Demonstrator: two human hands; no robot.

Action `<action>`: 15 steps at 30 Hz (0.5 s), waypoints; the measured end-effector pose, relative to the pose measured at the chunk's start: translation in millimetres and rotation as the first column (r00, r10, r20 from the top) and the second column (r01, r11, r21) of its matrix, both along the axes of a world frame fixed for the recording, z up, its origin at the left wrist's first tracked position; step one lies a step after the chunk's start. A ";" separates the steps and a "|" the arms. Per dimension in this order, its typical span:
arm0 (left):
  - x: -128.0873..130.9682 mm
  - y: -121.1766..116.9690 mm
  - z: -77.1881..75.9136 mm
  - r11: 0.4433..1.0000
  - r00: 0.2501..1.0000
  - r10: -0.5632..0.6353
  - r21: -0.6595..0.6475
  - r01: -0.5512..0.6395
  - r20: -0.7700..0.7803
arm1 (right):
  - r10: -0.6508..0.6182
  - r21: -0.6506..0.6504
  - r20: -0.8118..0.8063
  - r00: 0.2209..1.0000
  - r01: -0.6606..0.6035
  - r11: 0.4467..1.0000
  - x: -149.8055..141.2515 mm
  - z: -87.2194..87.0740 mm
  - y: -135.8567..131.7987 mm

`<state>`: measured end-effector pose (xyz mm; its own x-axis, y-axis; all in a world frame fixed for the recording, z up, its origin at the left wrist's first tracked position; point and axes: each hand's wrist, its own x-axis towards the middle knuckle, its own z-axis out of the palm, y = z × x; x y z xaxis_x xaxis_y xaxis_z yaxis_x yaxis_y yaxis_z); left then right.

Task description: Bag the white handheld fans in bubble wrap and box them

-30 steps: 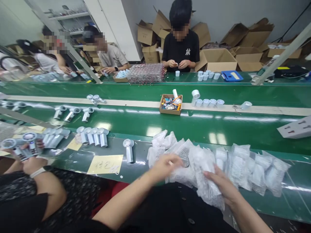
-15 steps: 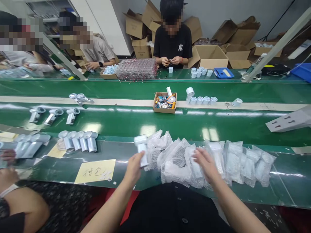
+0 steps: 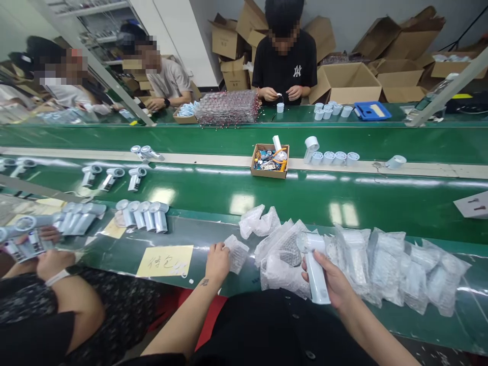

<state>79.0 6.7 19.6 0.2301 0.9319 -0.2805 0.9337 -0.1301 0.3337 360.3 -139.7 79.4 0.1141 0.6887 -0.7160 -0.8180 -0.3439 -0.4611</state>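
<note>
In my right hand (image 3: 331,279) is a light-blue handheld fan (image 3: 316,277), shaped like a hair dryer, its round head up and its handle slanting down toward me. My left hand (image 3: 219,264) pinches the edge of a small bubble-wrap bag (image 3: 237,253) lying on the bench. Between the hands lie loose bubble-wrap bags (image 3: 280,244), crumpled and overlapping. To the right of my right hand, a row of bagged fans (image 3: 389,259) rests on the bench. Left of my left hand is a yellow paper sign (image 3: 164,261) with handwriting.
Unwrapped fans (image 3: 143,216) stand in a row at left. Beyond runs a green conveyor (image 3: 206,195) with several fans (image 3: 112,178) and a small box of tools (image 3: 270,161). A co-worker's hand (image 3: 55,262) holds parts at far left. Another person (image 3: 284,61) works opposite.
The fan has passed from my left hand to my right hand. My left hand now grips a bubble-wrap bag. The view has shifted left.
</note>
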 end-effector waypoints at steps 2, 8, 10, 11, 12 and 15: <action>1.0 -6.7 -0.8 1.000 1.000 0.007 0.019 -0.007 -0.001 | 0.035 -0.020 -0.005 0.999 -0.035 0.999 -4.6 1.0 -0.7; -0.9 -40.8 -24.2 0.995 0.997 -0.028 -0.094 0.034 0.065 | 0.077 -0.077 -0.029 0.997 -0.079 0.994 -16.5 5.7 1.4; -16.2 -50.4 -31.4 0.985 0.990 -0.094 -0.131 0.108 0.109 | 0.116 -0.093 -0.024 0.993 -0.118 0.989 -17.8 3.9 -0.5; -25.3 -53.9 -34.0 0.978 0.983 -0.126 -0.149 0.145 0.131 | 0.143 -0.110 -0.011 0.990 -0.143 0.984 -18.2 1.9 -2.3; -34.5 -56.4 -36.1 0.966 0.974 -0.164 -0.173 0.191 0.156 | 0.178 -0.126 0.011 0.984 -0.175 0.977 -18.5 -1.0 -4.2; -57.4 -56.6 -40.1 0.920 0.937 -0.257 -0.236 0.312 0.237 | 0.363 -0.127 0.163 0.918 -0.345 0.930 -18.1 -11.0 -7.0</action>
<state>21.6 -49.9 -20.5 0.5504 0.7156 -0.4301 0.7819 -0.2611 0.5661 342.2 -146.7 68.4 0.0086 0.6387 -0.7694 -0.5407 -0.6443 -0.5409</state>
